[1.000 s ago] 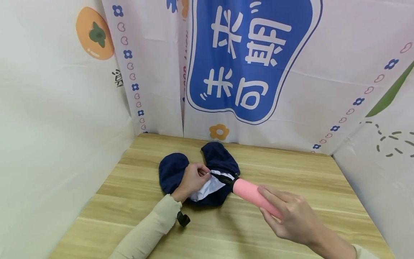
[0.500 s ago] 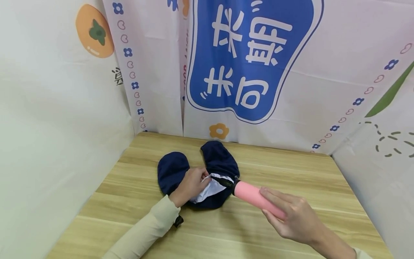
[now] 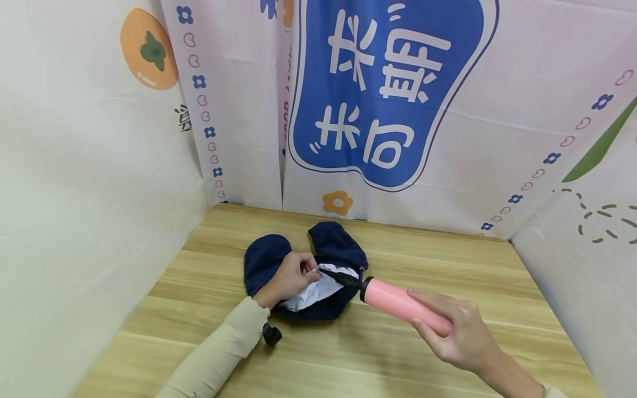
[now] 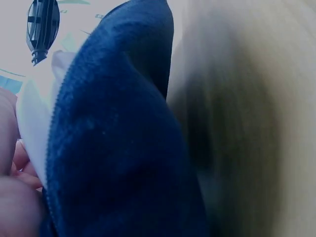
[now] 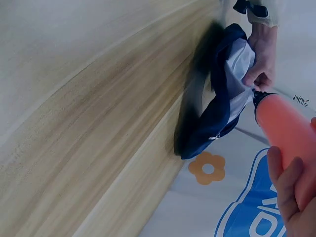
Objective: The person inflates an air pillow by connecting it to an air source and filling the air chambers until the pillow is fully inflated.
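A navy U-shaped neck pillow (image 3: 269, 260) lies on the table, its zipped side spread apart. White inner material (image 3: 318, 290) shows through that gap. My left hand (image 3: 293, 276) pinches the white material right at the tip of the black nozzle (image 3: 343, 277). The nozzle belongs to a pink hand air pump (image 3: 405, 305), tilted above the pillow, and my right hand (image 3: 463, 331) grips its barrel. In the left wrist view the zipper edge of the pillow (image 4: 113, 133) fills the middle. Fingers hide the exact spot where nozzle and material meet.
The wood-grain table (image 3: 428, 359) extends in front and to both sides. Printed cloth walls (image 3: 497, 138) enclose its back and sides. A black strap piece (image 3: 271, 334) hangs at my left wrist.
The pump and my right hand have shifted slightly right and towards me. My left hand has moved a little left, with the white material still pinched.
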Demonstrator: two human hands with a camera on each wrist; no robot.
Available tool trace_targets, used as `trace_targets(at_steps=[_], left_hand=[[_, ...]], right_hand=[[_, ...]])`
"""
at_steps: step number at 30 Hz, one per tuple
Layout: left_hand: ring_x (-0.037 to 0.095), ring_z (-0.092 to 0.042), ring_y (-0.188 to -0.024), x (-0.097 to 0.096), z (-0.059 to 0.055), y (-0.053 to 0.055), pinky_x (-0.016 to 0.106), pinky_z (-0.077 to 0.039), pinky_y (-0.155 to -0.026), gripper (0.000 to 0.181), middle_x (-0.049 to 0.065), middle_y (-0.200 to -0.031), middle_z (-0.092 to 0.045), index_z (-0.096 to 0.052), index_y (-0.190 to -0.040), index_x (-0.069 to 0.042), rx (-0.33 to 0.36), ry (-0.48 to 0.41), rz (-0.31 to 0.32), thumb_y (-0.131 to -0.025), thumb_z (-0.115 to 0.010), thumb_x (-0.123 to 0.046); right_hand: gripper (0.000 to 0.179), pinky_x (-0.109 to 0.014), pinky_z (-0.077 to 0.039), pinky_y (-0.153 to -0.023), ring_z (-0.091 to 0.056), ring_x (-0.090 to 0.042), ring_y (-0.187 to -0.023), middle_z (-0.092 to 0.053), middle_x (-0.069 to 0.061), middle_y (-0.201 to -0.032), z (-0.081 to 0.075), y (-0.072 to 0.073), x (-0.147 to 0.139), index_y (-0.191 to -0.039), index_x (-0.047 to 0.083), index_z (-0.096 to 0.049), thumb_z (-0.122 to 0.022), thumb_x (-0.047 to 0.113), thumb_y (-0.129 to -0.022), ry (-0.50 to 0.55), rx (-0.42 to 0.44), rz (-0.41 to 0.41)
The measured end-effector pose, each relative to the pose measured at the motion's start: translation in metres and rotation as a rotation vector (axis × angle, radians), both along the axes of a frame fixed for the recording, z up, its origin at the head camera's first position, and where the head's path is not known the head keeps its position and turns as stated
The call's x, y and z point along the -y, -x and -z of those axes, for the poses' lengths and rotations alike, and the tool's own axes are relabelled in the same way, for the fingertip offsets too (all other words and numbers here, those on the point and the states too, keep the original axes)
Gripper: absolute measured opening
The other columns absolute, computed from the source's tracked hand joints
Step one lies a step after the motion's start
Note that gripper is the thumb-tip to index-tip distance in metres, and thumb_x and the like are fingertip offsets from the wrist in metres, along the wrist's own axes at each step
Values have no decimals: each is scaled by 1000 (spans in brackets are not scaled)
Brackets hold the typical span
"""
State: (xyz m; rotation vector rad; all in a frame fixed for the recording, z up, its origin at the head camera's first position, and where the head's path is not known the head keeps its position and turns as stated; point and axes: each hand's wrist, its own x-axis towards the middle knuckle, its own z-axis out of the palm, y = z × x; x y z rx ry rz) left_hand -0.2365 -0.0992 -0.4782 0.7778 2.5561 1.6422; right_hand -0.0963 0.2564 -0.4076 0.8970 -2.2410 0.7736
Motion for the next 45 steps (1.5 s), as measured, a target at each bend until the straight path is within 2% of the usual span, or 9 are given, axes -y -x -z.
trace_targets(at_steps=[4,10,19,22,27,31,35,38,45], left_hand=[[6,-48,-57,-4,-4,-5,20,-41,-55,23,-1,-69,-55,-62,-76,-8,-63,90,-29,-88,-77,4],[7,-44,-58,-12,-4,-15,20,-37,-56,30,-5,-65,-48,-58,-72,-11,-161,252,-97,-86,-78,7],[5,-46,-56,-5,3,-13,20,-41,-57,31,-5,-63,-51,-58,-70,-11,-148,179,-111,-84,-78,7],[3,-47,-55,2,5,-11,20,-42,-57,28,-2,-64,-54,-59,-72,-11,-118,129,-55,-87,-76,6],[5,-45,-55,10,11,-12,20,-41,-56,22,3,-68,-54,-62,-76,-6,-15,19,-13,-90,-75,4],[7,-43,-55,15,9,-13,20,-39,-56,18,2,-69,-50,-63,-79,-3,57,-34,-39,-91,-74,4],[7,-44,-54,16,3,-15,20,-40,-56,22,0,-68,-50,-62,-77,-5,40,9,-64,-90,-74,6],[6,-45,-55,15,-2,-15,20,-40,-56,28,-3,-64,-50,-59,-72,-9,-58,117,-87,-88,-76,7],[7,-45,-56,16,-7,-12,21,-38,-57,33,-6,-62,-48,-56,-70,-13,-188,273,-109,-87,-79,6]], right_hand=[[59,-11,-57,-88,-77,-4,-102,-82,-6,-109,0,0,-1,-122,12,-79,-93,4,-65,2,11,1],[36,-23,-64,-76,-81,-20,-87,-82,-10,-106,-6,2,9,-119,7,-79,-70,35,-99,-98,-218,-55],[36,-29,-59,-50,-71,-21,-62,-80,-20,-100,-3,-8,41,-109,-6,-77,-57,23,-99,-175,-513,-133],[39,-29,-62,-56,-75,-22,-68,-80,-19,-99,4,-7,38,-109,-4,-78,-60,29,-101,-95,-453,-117],[33,-19,-63,-75,-81,-17,-85,-82,-12,-99,16,-7,29,-112,4,-81,-84,24,-86,87,-167,-24],[45,-14,-59,-68,-76,-5,-81,-82,-11,-101,27,-13,30,-114,9,-81,-91,4,-71,222,142,58],[42,-16,-57,-59,-70,0,-75,-82,-15,-103,40,-17,31,-115,7,-80,-87,-3,-76,320,303,74],[45,-14,-58,-67,-73,-1,-81,-82,-15,-102,48,-15,32,-115,6,-80,-89,-2,-72,310,213,45],[38,-23,-64,-78,-81,-26,-84,-81,-19,-99,50,0,42,-110,-5,-79,-76,30,-94,120,-328,-83]])
